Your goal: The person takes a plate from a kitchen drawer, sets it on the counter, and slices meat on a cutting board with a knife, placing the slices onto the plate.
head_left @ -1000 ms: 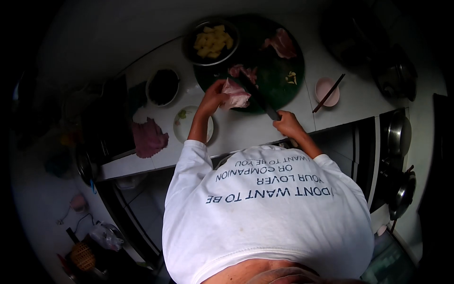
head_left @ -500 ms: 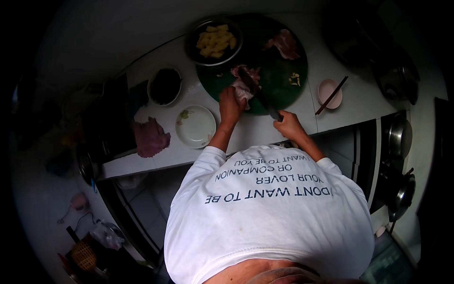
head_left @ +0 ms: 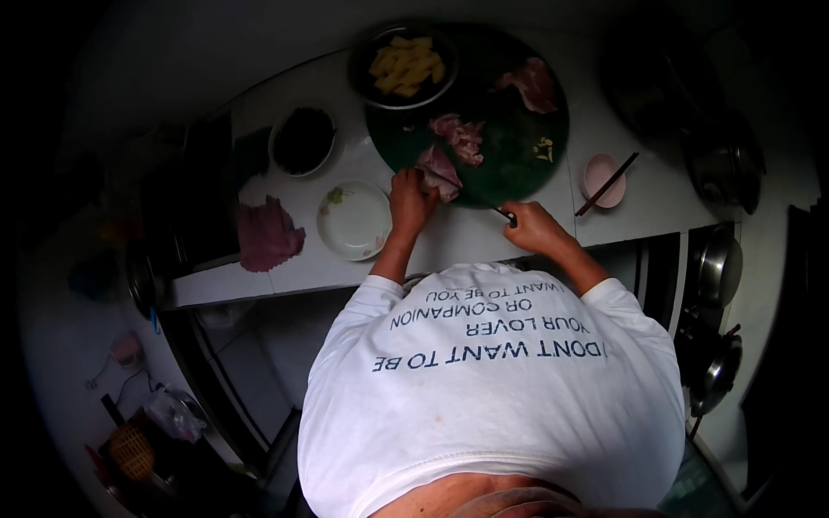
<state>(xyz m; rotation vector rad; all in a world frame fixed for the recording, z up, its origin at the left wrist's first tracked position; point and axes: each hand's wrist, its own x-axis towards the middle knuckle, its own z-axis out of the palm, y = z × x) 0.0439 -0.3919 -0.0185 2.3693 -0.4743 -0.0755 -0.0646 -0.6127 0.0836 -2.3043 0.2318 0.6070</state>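
Observation:
My left hand (head_left: 411, 204) grips a chunk of raw meat (head_left: 439, 171) at the near edge of the round green cutting board (head_left: 518, 177). To its right, my right hand (head_left: 533, 226) is wrapped round the handle of a knife (head_left: 503, 212); the blade is hard to make out against the board's edge. Cut meat pieces (head_left: 460, 138) lie just beyond the chunk. Another slab of meat (head_left: 533, 85) rests at the board's far right, with small yellowish bits (head_left: 543, 149) nearer me.
A metal bowl of yellow chunks (head_left: 404, 67) stands at the board's far left. Left are a bowl with dark contents (head_left: 302, 142), a white plate (head_left: 353, 220) and a purple cloth (head_left: 269, 235). A pink bowl (head_left: 604, 180) with chopsticks (head_left: 608, 184) stands right.
The knife has come off the cut pieces, and its blade now sits lower, towards me. My left hand has shifted with the meat chunk, first onto the board, then slightly left.

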